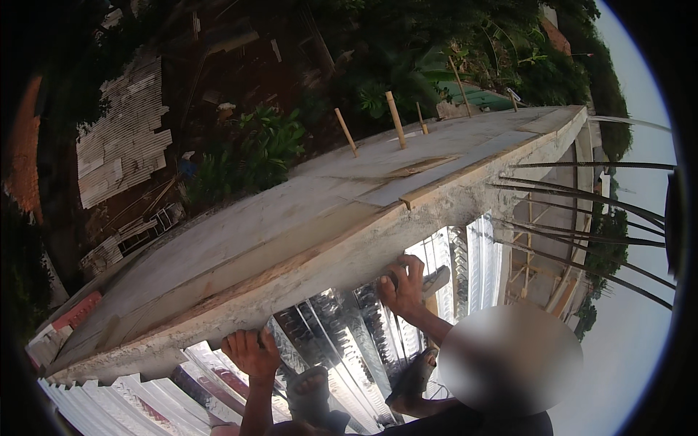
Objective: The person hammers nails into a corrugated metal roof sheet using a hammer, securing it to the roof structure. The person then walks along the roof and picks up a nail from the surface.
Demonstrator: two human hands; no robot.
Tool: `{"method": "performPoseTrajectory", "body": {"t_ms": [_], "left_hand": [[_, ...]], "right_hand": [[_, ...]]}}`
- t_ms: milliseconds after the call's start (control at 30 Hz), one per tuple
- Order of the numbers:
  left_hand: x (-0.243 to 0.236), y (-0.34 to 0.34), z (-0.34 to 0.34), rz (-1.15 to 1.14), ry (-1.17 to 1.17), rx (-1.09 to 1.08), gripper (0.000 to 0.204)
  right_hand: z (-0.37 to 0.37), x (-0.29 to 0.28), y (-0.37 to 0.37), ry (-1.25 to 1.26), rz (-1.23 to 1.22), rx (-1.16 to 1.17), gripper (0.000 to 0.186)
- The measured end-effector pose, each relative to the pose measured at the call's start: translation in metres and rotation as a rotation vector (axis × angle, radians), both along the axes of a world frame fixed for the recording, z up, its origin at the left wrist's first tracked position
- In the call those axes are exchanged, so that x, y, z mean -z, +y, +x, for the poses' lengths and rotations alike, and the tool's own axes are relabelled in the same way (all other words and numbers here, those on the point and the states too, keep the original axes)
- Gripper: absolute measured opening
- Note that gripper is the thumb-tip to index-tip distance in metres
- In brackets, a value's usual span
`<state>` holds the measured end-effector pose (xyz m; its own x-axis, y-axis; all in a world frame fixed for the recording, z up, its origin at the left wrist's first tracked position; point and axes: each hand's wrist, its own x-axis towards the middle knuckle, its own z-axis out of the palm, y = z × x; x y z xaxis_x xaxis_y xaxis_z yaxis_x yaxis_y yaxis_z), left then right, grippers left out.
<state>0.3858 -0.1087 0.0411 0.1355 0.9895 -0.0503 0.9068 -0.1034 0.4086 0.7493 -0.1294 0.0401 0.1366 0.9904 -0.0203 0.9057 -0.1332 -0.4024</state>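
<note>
Just below the concrete ledge, my left hand has its fingers curled at the upper edge of the shiny corrugated metal sheets. What it grips, if anything, is hidden. Farther right, my right hand is bent against the ledge's inner face. Something dark shows between its thumb and fingers, too small to name. Beside that hand lies a grey, blunt-ended piece. Two feet in footwear, one grey and one dark, stand on the metal sheets.
Beyond the ledge stretches a grey slab with upright wooden stakes. Dark rebar rods stick out at the right. Past the slab's far edge, plants and an old corrugated roof lie lower. A blurred patch covers the lower right.
</note>
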Motion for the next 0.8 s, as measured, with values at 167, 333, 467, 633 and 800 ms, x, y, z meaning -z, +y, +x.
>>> {"method": "performPoseTrajectory", "body": {"t_ms": [167,333,467,633,800], "left_hand": [[0.001,0.0,-0.003,-0.017,-0.003,-0.004,0.016],[0.0,0.003,-0.004,0.012,-0.003,0.003,0.014],[-0.003,0.005,-0.004,0.016,0.052,0.02,0.015],[0.002,0.003,0.008,0.105,0.041,0.029,0.027],[0.002,-0.005,0.016,0.099,0.087,0.049,0.026]], "right_hand": [[0.002,0.002,-0.002,-0.001,-0.017,-0.018,0.029],[0.0,0.001,0.001,-0.007,-0.027,-0.028,0.031],[-0.002,0.003,-0.003,0.013,-0.013,-0.01,0.031],[0.007,-0.001,0.002,0.03,0.007,-0.008,0.032],[0.012,-0.014,-0.007,-0.024,0.012,0.011,0.033]]}}
